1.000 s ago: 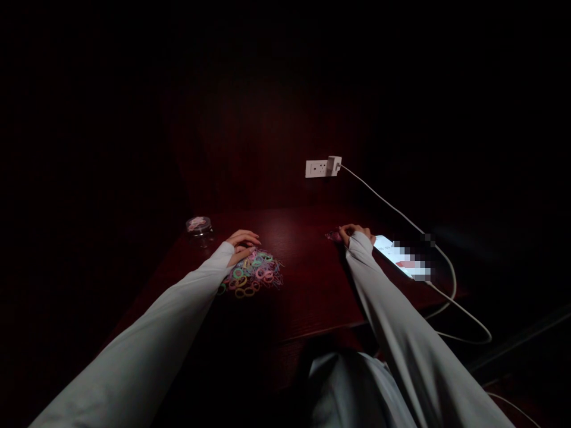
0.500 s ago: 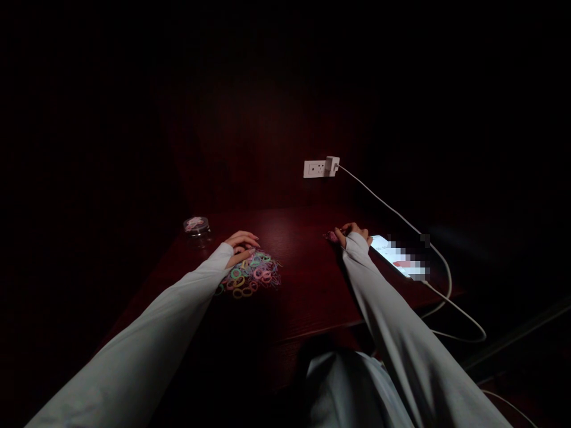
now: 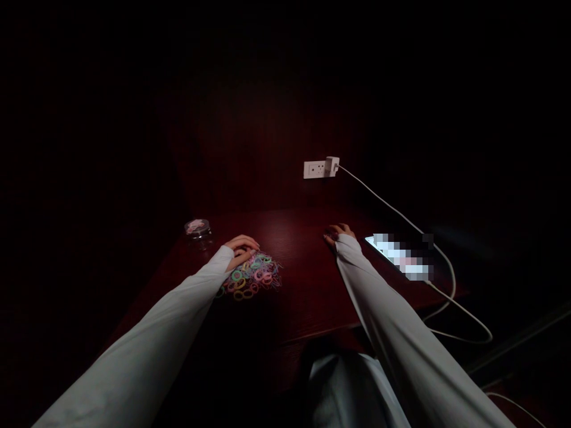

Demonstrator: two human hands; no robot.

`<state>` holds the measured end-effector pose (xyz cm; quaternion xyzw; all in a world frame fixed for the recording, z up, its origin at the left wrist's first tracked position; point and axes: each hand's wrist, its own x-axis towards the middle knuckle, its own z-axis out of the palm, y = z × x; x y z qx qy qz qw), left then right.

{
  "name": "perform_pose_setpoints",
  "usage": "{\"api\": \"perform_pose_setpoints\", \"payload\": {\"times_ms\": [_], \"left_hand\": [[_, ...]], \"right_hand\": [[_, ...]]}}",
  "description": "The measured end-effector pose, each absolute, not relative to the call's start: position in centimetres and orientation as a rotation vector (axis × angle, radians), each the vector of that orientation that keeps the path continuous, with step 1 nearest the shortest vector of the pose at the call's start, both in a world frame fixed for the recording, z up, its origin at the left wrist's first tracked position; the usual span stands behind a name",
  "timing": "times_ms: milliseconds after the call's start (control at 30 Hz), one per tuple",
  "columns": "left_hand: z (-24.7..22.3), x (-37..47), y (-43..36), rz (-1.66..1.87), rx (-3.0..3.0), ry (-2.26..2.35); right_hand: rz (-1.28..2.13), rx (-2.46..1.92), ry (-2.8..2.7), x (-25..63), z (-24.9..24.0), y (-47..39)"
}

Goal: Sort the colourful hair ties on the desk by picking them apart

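A pile of colourful elastic bands and small rings (image 3: pixel 256 276) lies on the dark red table (image 3: pixel 303 297). My left hand (image 3: pixel 242 245) rests at the pile's upper left edge, fingers bent over it, and whether anything is between them is hidden. To the right, my right hand (image 3: pixel 339 233) is on the table with its fingers spread and bent downward. Any small thing under its fingertips is too dark to make out. Right of that hand lies a lit phone (image 3: pixel 397 258), its screen partly blurred.
A clear round container (image 3: pixel 197 233) with a pinkish top stands at the back left. On the wall is a white socket (image 3: pixel 314 169) with a charger (image 3: pixel 332 166) in it. Its white cable (image 3: pixel 383 202) loops down the right side to the phone.
My right hand has moved left, away from the phone, and its fingers are more spread. The pink thing seen by its fingers is no longer distinct. My left hand has hardly moved.
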<state>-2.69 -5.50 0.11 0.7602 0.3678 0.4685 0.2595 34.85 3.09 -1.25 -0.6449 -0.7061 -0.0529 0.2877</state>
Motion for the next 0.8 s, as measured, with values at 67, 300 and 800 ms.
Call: {"api": "perform_pose_setpoints", "payload": {"times_ms": [67, 300, 800], "left_hand": [[0.1, -2.6, -5.5, 1.268, 2.055, 0.997], [0.3, -2.6, -5.6, 1.268, 2.068, 1.019], [1.5, -2.8, -5.2, 1.307, 1.854, 0.997]], "right_hand": [[-0.025, -1.747, -1.867, 34.9, -1.0, 3.3], [0.05, -1.781, -1.813, 34.7, -0.4, 3.0], [-0.065, -1.002, -2.198, 21.4, 1.9, -2.6]]}}
